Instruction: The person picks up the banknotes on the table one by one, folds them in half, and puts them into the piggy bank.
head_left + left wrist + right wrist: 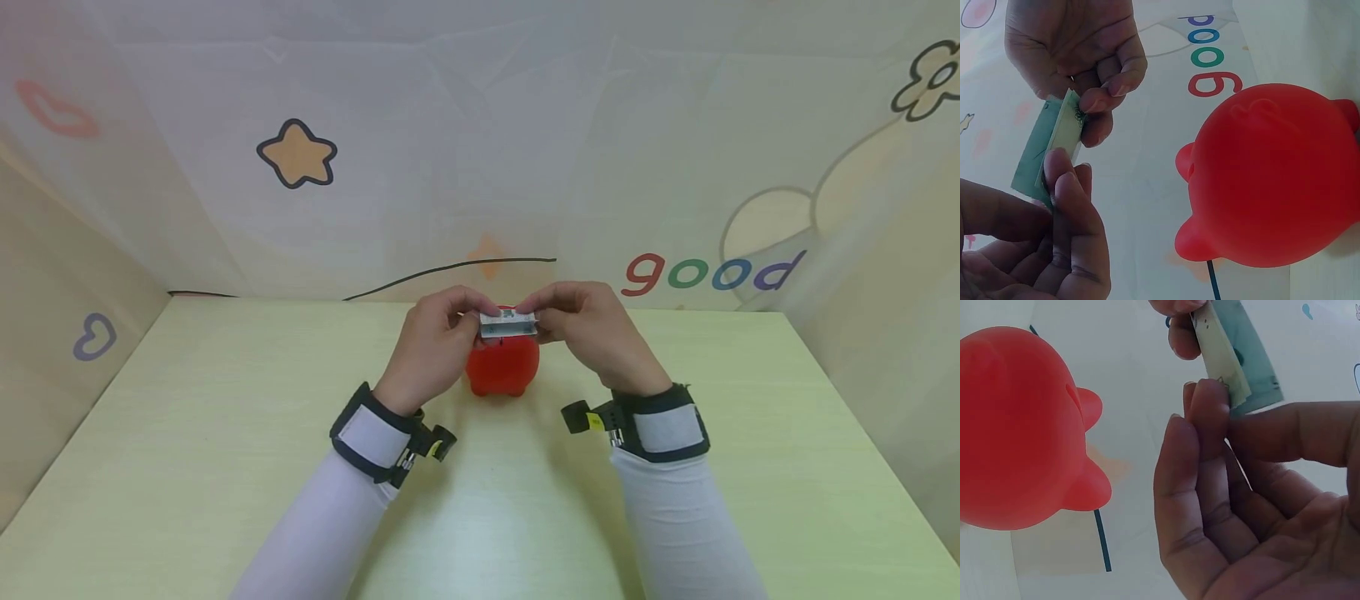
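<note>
A folded greenish banknote (508, 327) is stretched between both hands above a red piggy bank (502, 371). My left hand (433, 350) pinches one end between thumb and fingers. At the other end, my right hand (603, 333) pinches it the same way. In the left wrist view the banknote (1063, 140) shows a pale folded flap against a greener layer. The right wrist view also shows the banknote (1225, 359) folded lengthwise, apart from the piggy bank (1016, 431). The top of the piggy bank is partly hidden by the banknote in the head view.
Beneath the hands is a pale yellow-green table (247, 433), on which the piggy bank stands. Behind the table hangs a light cloth backdrop (450, 150) with a printed star and the word "good". Cloth also borders the left and right sides.
</note>
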The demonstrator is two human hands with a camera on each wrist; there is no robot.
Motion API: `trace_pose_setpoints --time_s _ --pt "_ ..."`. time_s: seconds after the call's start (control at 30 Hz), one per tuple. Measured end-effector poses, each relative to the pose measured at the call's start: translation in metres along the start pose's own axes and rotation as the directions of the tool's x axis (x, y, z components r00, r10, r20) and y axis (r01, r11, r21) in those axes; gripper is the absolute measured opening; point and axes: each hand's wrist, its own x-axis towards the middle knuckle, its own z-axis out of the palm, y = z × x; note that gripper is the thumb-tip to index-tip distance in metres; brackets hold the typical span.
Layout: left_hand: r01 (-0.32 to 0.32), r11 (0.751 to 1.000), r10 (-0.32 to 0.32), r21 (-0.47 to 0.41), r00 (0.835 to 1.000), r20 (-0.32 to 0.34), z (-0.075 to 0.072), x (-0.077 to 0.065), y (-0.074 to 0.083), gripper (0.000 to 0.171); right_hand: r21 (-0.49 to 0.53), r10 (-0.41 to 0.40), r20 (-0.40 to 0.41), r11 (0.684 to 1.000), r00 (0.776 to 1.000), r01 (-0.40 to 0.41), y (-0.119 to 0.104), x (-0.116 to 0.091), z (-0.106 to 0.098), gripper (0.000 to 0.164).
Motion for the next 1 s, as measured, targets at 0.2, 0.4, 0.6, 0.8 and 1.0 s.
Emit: trace_pose_setpoints --time_s 0.2,0.4,0.6,0.8,1.0 --pt "-0.003 1.0 0.003 0.026 1.0 -0.002 -0.001 0.0003 -0.0002 0.022 0.019 0.03 -0.007 0.999 1.0 -0.03 -0.0012 0.0 0.0003 0.026" --pt "-0.036 0.998 0.037 0.051 0.999 -0.001 -0.0005 0.0006 -0.0015 0.022 0.002 0.019 0.003 1.0 1.0 -0.019 -0.0004 0.0 0.001 0.024" --pt "-0.021 0.999 0.021 0.042 1.0 -0.002 0.001 0.0001 -0.0015 0.024 -0.016 0.005 -0.01 1.0 1.0 -0.005 0.0 0.0005 0.0012 0.023" --pt "0.016 1.0 -0.016 0.014 1.0 -0.001 0.0022 0.0006 -0.0014 0.03 -0.037 -0.046 -0.049 0.998 0.998 0.045 0.0007 0.0003 0.0018 0.019" --pt "-0.005 0.999 0.006 0.034 1.0 -0.02 0.0016 0.0017 -0.0025 0.03 -0.011 -0.062 -0.045 0.998 0.997 0.062 0.001 0.0008 0.0026 0.026"
